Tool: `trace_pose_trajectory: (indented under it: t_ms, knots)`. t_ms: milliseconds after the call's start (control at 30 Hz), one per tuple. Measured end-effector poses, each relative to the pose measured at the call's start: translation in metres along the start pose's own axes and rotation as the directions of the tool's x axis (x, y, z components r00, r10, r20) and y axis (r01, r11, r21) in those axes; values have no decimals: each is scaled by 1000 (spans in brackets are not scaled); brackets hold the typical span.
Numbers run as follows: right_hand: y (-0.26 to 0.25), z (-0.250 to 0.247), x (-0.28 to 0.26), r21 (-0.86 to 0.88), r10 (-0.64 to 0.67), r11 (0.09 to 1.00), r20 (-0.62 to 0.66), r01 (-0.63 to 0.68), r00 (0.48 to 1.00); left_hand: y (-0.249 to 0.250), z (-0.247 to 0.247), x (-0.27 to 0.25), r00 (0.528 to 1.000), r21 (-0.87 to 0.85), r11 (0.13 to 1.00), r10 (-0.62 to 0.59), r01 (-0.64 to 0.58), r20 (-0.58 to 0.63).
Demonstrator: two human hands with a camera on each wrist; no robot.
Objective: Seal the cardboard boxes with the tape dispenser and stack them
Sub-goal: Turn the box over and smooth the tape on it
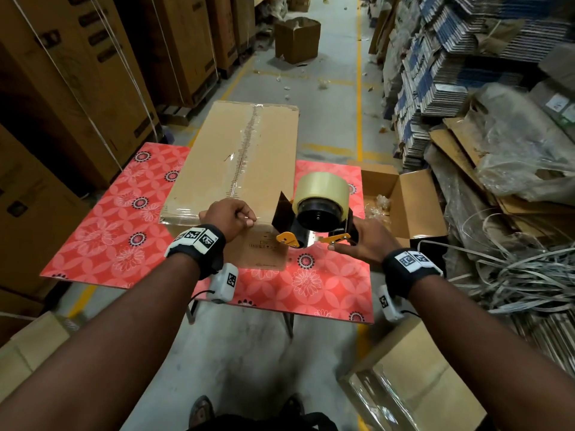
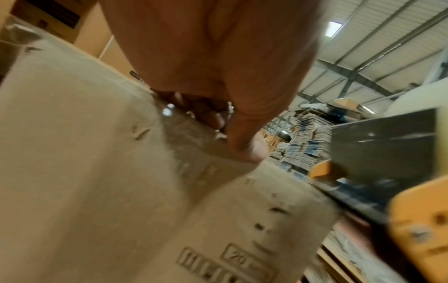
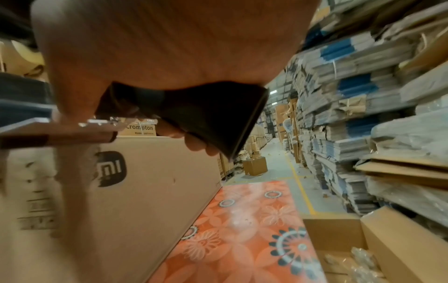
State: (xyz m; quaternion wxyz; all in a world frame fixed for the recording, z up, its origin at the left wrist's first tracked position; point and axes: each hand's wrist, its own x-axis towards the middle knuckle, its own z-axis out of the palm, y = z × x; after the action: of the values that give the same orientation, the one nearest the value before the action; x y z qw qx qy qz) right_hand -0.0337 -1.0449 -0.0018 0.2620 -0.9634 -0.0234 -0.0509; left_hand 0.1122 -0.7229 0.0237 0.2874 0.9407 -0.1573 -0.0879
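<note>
A long cardboard box (image 1: 230, 157) lies on a red floral table (image 1: 109, 228), with clear tape along its top seam. My left hand (image 1: 231, 214) sits at the box's near top edge with its fingers curled. In the left wrist view the left hand (image 2: 225, 132) has its thumb (image 2: 247, 149) pressing the glossy tape end onto the box's (image 2: 84, 172) front face. My right hand (image 1: 357, 241) grips the handle of the tape dispenser (image 1: 317, 213), which carries a clear roll. The dispenser is held at the box's near right corner. The right wrist view shows my fingers (image 3: 194, 145) wrapped around the black handle (image 3: 194, 114) beside the box (image 3: 145, 191).
An open box (image 1: 404, 206) with plastic scraps stands right of the table. A taped box (image 1: 413, 384) lies on the floor at near right, another box (image 1: 28, 353) at near left. Loose strapping (image 1: 513, 275) and flattened cartons (image 1: 451, 73) fill the right side. Tall cartons (image 1: 77, 73) line the left.
</note>
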Motion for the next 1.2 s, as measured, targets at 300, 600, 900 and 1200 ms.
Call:
trace_pose_trajectory:
  t_ms: [300,600,900,1200]
  knots:
    - [-6,3,-5,47,47,998,15,-48,999,28,17,-5,998,11,999,32,-32,62]
    - [18,2,-19,35,79,996,13,-80,997,19,14,-4,996,-70,997,37,-31,76]
    - [11,7,-10,-88,151,986,116,-141,982,22,20,-6,999,-43,999,34,-33,42]
    - [16,24,-11,27,213,975,177,-221,961,24,19,-7,1000,0,1000,21,-21,8]
